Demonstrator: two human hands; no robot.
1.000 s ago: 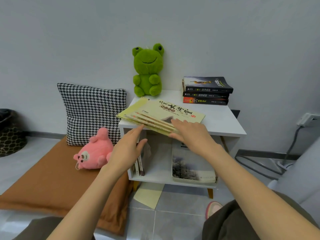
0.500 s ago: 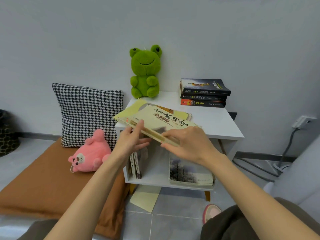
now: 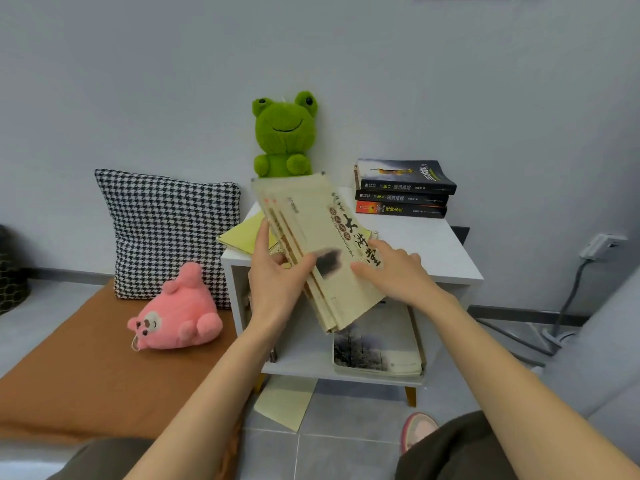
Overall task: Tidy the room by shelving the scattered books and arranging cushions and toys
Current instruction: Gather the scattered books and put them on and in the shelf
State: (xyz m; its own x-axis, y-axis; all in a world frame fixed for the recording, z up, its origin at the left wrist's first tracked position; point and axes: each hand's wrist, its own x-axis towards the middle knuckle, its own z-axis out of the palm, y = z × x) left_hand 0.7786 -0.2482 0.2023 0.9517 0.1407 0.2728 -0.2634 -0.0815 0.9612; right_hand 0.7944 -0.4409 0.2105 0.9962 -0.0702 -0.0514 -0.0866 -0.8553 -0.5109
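Orange fabric covers the floor mat left of the white bench, and a dark mesh basket sits farther left of the bench, at the picture's edge. A houndstooth cushion stands upright against the bench's left side. A pink plush toy lies on the mat just left of the bench.

The left hand, raised before the bench's front left corner, grips a stack of thin cream books. Its thumb is on the front cover and its forefinger lies straight along the spines, with the other fingers hidden behind. The cream books are tilted and lifted off the bench top, and their lower end hangs in front of the bench's open compartment.

A yellow folder overhangs the bench's left edge. A green frog toy sits at the back left of the bench top, its feet hidden by the cream books.

The right hand, above the bench's front edge, rests on the cover, its fingers released and nearly flat, pressing rather than grasping.

Three dark books are stacked flat at the back right of the bench top. A grey-covered book sits at the right of the bench's compartment. A yellow sheet lies on the floor under the bench, and a pink slipper lies nearer the viewer than the bench's right leg. A wall socket is mounted well right of the bench.
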